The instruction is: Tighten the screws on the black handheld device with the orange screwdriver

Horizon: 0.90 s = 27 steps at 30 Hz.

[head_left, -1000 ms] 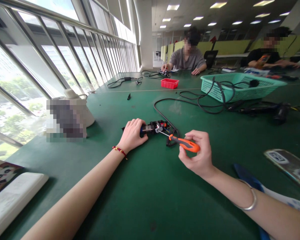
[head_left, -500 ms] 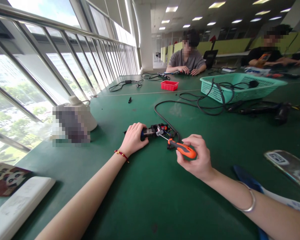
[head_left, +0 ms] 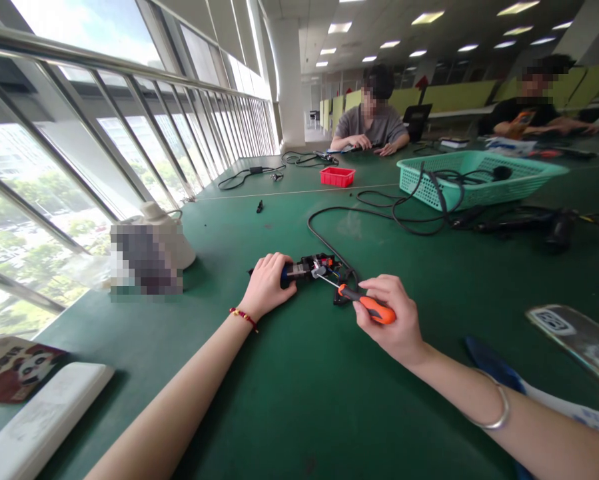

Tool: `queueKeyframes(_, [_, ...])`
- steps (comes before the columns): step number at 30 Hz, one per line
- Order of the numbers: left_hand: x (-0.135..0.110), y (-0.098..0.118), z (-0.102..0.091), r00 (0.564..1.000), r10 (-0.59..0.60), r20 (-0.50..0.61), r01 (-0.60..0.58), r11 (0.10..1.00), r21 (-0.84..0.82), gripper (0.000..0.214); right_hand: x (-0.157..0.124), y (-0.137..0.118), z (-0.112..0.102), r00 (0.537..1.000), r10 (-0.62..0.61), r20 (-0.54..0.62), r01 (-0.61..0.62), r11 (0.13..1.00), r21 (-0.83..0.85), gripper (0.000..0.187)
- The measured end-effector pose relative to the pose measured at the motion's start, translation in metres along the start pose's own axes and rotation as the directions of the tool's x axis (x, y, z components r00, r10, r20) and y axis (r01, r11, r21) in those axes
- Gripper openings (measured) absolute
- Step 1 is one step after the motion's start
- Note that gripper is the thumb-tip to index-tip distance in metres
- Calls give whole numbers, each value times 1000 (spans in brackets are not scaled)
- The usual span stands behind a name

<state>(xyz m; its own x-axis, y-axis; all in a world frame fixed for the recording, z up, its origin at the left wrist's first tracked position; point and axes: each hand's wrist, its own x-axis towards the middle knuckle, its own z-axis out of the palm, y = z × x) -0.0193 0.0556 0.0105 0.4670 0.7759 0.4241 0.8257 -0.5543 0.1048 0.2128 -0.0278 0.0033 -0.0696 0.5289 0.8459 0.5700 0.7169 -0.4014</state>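
Looking down from the head view, I have my left grip (head_left: pixel 270 283) clamped over the near end of a black device (head_left: pixel 302 269) lying on the green counter (head_left: pixel 289 393). The fingers wrap over its top and the thumb lies along the side towards me, opened only as far as the body is thick. The part under my palm is hidden.

My right grip (head_left: pixel 392 317) is closed on the orange and grey handle of a screwdriver (head_left: pixel 378 310), thumb on the near side and fingers curled over the far side, with the handle filling the gap. The shaft slants to the left, its tip at a small grey piece on the device's exposed inside; whether it sits in a screw is too small to tell.

A black cable (head_left: pixel 349 207) curves around behind the device. Past it stand a red bin (head_left: pixel 337 177) and a green basket (head_left: pixel 424 184). A phone (head_left: pixel 574 343) lies to my right, well apart from both grips; a jug (head_left: pixel 182 248) stands to my left. Across the counter, 2 people sit with their arms on it.
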Motion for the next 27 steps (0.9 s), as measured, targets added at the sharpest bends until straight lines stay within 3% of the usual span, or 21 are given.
queueKeyframes(3, [0, 0, 0, 1000, -8, 0, 8, 1000, -7, 25, -3, 2, 1, 996, 87, -18, -86, 996, 21, 35])
queueKeyframes(7, [0, -1, 0, 1000, -11, -2, 11, 1000, -13, 25, -3, 4, 2, 993, 36, -110, -32, 999, 36, 44])
queueKeyframes(14, [-1, -2, 0, 1000, -11, 6, 11, 1000, -7, 26, 2, 3, -1, 1000, -3, -13, 3, 1000, -18, 29])
queueKeyframes(17, [0, -3, 2, 1000, -10, 8, 10, 1000, -10, 26, 0, 5, 0, 999, 27, -43, -27, 1000, -4, 38])
queueKeyframes(21, [2, -4, 4, 1000, 4, 7, -4, 1000, -1, 26, -1, 5, 2, 997, -26, -77, 27, 1000, 9, 44])
queueKeyframes(27, [3, -2, 5, 999, 31, 7, -31, 1000, -5, 27, 1, 7, -1, 1000, -4, -8, 4, 999, -37, 26])
